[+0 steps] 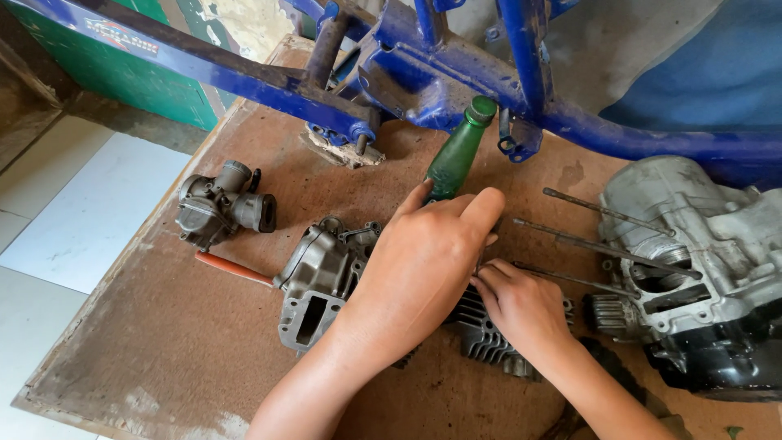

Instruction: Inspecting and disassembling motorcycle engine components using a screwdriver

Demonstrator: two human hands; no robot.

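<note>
The finned cylinder block (pixel 489 338) lies on the brown board (pixel 163 342) in front of me, mostly covered by my hands, its dark cooling fins showing below my right wrist. My right hand (pixel 521 305) rests on top of it with the fingertips (pixel 486 275) pinched together on something too small for me to make out. My left hand (pixel 423 265) lies over the block's left end, fingers half curled and spread rather than clenched, thumb up beside a green glass bottle (pixel 456 151); whether it actually grips anything underneath I cannot tell. Just left of my left hand sits a grey cylinder head (pixel 318 281), with the orange handle of a screwdriver (pixel 232 269) poking out from under it. Farther left, well apart, is a carburettor (pixel 220 208). To my right stands the engine crankcase (pixel 700 269), its long studs (pixel 603 213) pointing toward my hands. Across the far edge of the board runs a blue motorcycle frame (pixel 456 73).
</note>
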